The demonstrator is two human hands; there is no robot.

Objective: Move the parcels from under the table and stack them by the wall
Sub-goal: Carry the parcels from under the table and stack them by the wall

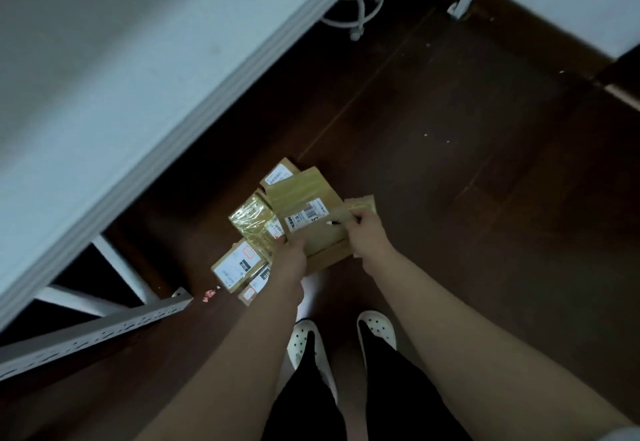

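Note:
Several cardboard parcels lie in a cluster on the dark wooden floor at the edge of the white table [104, 77]. The largest, a flat brown box with a shipping label [304, 205], is held at both near corners. My left hand [289, 253] grips its left side, next to a shiny tape-wrapped parcel [252, 222]. My right hand [367, 236] grips its right edge, by a small brown parcel [362, 205]. A labelled parcel [239, 266] lies to the left of my left wrist. Another small box [280, 172] peeks out behind.
The table's white frame leg and a perforated metal rail [97, 330] lie at the lower left. A stool base with castors [356, 11] stands under the far end. A white wall [571, 1] runs along the upper right. My feet in white clogs [304, 340] stand just behind the parcels.

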